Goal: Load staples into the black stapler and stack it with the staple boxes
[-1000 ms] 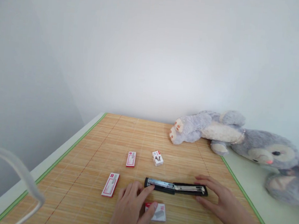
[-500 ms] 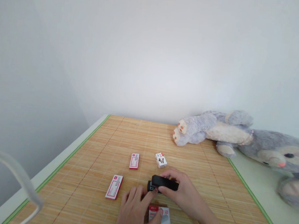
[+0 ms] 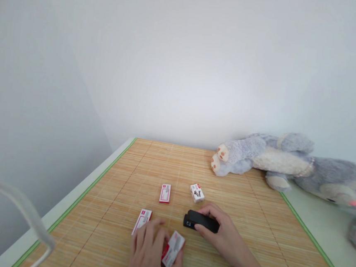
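Observation:
My right hand [image 3: 221, 229] is closed round a black stapler [image 3: 202, 221], thumb on its near side and fingers over the far side. The stapler's jaw looks closed, its front end pointing left. My left hand [image 3: 154, 252] grips a small red-and-white box [image 3: 174, 248], which is tilted between thumb and fingers; its lower end is partly hidden. Just beyond the left fingers a flat red-and-white box [image 3: 142, 220] lies on the mat, its near end covered by the hand. Farther back are a similar smaller box [image 3: 165, 193] and a white box with a clip picture [image 3: 197, 192].
A bamboo mat [image 3: 121, 211] with green edging covers the pale table [image 3: 323, 221]. At the back right lies a large grey plush toy [image 3: 275, 158] against the wall. A white cable or bent arm [image 3: 33, 216] crosses the lower left.
My left hand has come away from the stapler to the left and lifted the near box from the mat. The stapler's raised top has gone down. The view has turned slightly left.

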The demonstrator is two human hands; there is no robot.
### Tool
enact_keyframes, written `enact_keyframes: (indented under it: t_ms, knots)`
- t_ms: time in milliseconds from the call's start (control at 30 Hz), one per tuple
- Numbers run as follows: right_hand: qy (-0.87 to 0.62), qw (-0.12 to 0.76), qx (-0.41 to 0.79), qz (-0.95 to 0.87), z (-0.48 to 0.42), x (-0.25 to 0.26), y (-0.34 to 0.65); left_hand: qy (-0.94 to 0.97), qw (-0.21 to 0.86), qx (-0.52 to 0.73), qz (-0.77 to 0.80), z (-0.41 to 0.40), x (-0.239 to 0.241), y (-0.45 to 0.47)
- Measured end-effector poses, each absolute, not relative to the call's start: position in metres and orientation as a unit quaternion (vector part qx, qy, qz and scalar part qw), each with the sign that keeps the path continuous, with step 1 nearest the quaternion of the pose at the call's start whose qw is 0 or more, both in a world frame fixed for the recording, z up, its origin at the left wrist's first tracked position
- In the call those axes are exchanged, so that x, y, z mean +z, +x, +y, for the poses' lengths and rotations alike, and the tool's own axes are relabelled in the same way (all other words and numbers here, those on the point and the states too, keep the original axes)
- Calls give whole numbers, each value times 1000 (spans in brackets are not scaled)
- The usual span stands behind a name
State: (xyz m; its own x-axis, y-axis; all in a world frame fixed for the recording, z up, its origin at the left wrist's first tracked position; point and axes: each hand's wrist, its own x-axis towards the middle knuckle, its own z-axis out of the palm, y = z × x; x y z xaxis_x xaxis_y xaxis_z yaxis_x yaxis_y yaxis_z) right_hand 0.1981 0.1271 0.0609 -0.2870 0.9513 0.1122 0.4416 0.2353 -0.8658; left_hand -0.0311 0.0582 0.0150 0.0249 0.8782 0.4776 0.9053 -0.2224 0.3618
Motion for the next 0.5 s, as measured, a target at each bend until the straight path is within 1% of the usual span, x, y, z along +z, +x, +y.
enact_keyframes:
  t_ms: [67, 133, 267, 500]
  knots:
    - [-508, 342, 361, -704, 127, 57, 201, -667, 42, -309, -676, 63, 18, -41]
    - [-526, 335, 341, -703, 126, 54, 204, -645, 39, -310, -697, 72, 18, -50]
    - [-564, 330, 299, -696, 127, 49, 212, -643, -9, -335, -688, 87, 17, -56]
    - [-635, 383, 221, -633, 141, 30, 228, -647, -65, -345, -677, 98, 21, -29]
